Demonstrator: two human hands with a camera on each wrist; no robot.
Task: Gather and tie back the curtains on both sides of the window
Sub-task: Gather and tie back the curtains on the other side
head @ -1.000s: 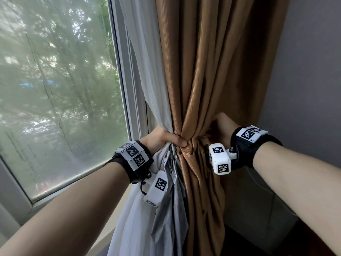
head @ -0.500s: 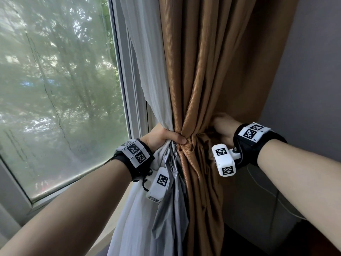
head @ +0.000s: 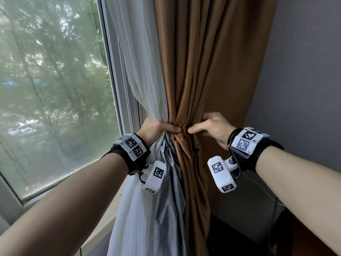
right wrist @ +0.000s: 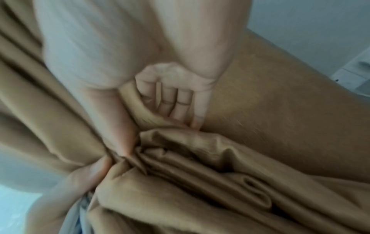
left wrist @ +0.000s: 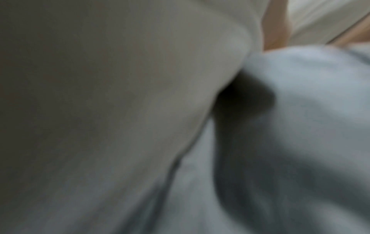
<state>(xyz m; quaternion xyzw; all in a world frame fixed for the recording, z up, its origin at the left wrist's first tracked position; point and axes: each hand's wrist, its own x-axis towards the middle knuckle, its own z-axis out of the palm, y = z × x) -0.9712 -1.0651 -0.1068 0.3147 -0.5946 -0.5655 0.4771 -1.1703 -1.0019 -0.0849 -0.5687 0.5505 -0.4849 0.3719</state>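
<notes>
A white sheer curtain (head: pixel 140 71) and a brown ribbed curtain (head: pixel 203 71) hang beside the window, with grey lining (head: pixel 169 200) below the gather. My left hand (head: pixel 156 128) grips both bunched together at waist height, its thumb across the front. My right hand (head: pixel 208 124) is just right of the gather; its thumb points at the bunch and its fingers curl over a brown fold. In the right wrist view my right hand (right wrist: pixel 160 134) holds that fold, with the left thumb (right wrist: pixel 90 174) alongside. The left wrist view shows only blurred white fabric (left wrist: pixel 120 95). No tie-back is visible.
The window pane (head: pixel 55 89) and its white frame (head: pixel 118 89) lie to the left, with the sill (head: pixel 103 224) below. A grey wall (head: pixel 304 71) stands close on the right. Dark furniture (head: pixel 313 237) and a thin cable (head: pixel 273 198) sit at the lower right.
My right hand has come from behind the brown curtain round to its front, thumb now stretched toward the gather. My left hand has kept its grip on the bunch.
</notes>
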